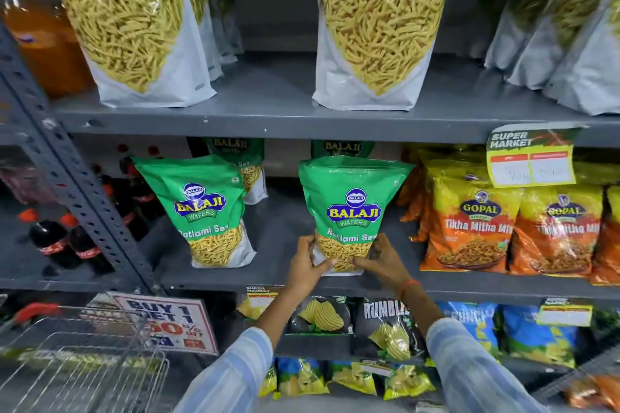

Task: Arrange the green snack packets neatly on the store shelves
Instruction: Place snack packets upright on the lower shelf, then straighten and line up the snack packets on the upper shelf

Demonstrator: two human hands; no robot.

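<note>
Standing across the whole view: grey metal shelving [275, 126], three tiers showing. On the upper shelf [281, 90], large green Ratlami Sev pouches — one at left [134, 33], one at centre [375, 33], more leaning at far right [570, 43].

Holding, on the middle shelf [278, 228], a smaller green Balaji packet [352, 208] upright near the front edge. Left hand [310, 266] and right hand [380, 260] both closing around its lower corners, fingers wrapping the clear window — hands narrow, gripping the packet, not open. Base seeming to be touching or just above the shelf; cannot tell which.

Doing this step well, by judgement: setting the flat base down squarely, keeping the label facing forward, lining the front face up with the neighbouring green packet [208, 211] at left, which is tilting slightly. Easing off both sides together, so the pouch is not toppling forward.

Sitting behind, two more green packets [342, 147] deeper in, partly hidden by the shelf lip. Crowding the right: orange Gopal packets [469, 225], close beside the held one, leaving little room for the right hand to slide out. Hanging above them, a yellow price tag [531, 161]. At left, dark cola bottles [63, 245] beyond the slotted upright [67, 157]. Below, chip bags [385, 329], a promotion sign [167, 322] and a wire basket [84, 362].
</note>
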